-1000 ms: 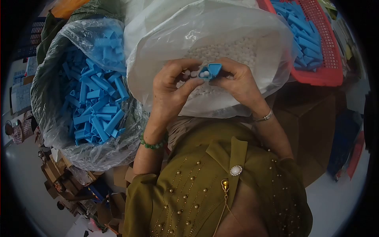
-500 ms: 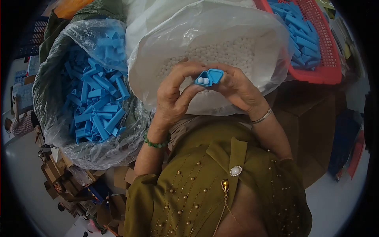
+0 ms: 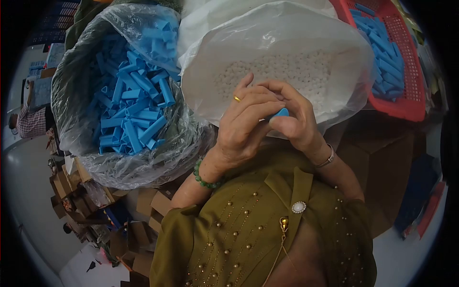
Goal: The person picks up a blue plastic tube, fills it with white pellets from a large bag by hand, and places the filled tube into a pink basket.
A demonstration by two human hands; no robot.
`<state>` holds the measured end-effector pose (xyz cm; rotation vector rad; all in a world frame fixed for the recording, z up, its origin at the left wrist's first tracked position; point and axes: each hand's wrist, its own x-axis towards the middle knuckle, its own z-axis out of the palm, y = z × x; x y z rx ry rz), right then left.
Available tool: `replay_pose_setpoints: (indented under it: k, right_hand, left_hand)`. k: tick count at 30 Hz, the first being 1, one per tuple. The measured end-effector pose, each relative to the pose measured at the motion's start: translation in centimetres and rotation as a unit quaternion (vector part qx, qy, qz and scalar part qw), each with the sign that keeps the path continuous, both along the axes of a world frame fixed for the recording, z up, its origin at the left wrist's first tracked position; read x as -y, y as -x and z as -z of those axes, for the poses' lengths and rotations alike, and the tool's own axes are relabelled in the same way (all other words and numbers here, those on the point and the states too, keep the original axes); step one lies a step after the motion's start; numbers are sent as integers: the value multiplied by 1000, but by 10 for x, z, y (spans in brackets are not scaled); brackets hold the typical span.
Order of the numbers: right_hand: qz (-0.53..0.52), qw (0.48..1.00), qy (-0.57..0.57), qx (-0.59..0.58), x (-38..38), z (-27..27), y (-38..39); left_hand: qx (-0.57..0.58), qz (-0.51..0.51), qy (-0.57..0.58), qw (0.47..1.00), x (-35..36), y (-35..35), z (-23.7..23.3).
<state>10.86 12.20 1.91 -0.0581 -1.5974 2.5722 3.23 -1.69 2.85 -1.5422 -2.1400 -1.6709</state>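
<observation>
A small blue triangular box (image 3: pixel 283 113) shows only at one end between my two hands, mostly covered by fingers. My right hand (image 3: pixel 299 117) is wrapped round it, thumb in front. My left hand (image 3: pixel 244 119), with a gold ring, lies against the box, its fingers reaching across to the other hand. Behind the hands, a white plastic bag (image 3: pixel 267 31) lies open with many small white balls (image 3: pixel 306 71) in it. At the left, a clear plastic bag (image 3: pixel 71 95) holds a heap of blue triangular tubes (image 3: pixel 138 100).
A red basket (image 3: pixel 411 76) with more blue pieces (image 3: pixel 382 57) stands at the upper right. Cardboard boxes (image 3: pixel 387 177) are at the right and lower left. A person in a checked shirt (image 3: pixel 32 123) is at the far left.
The box's lid and the two white balls inside it are no longer visible. My left hand has moved over the box, and the whole view has shifted, with the bags appearing further right.
</observation>
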Motion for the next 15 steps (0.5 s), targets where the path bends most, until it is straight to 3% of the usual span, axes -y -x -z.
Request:
replay_pose_setpoints:
  k: [3, 5, 10, 15]
  right_hand:
    - [-60, 993, 90, 44, -6, 11, -1]
    - [-87, 968, 231, 43, -7, 14, 1]
    - [-87, 980, 167, 73, -9, 15, 2]
    - [-37, 992, 97, 66, -4, 19, 4]
  left_hand:
    - [30, -6, 41, 999, 1, 1, -6]
    - [48, 3, 38, 998, 2, 6, -3]
    - [59, 10, 30, 998, -1, 6, 7]
    - [54, -53, 30, 997, -9, -1, 12]
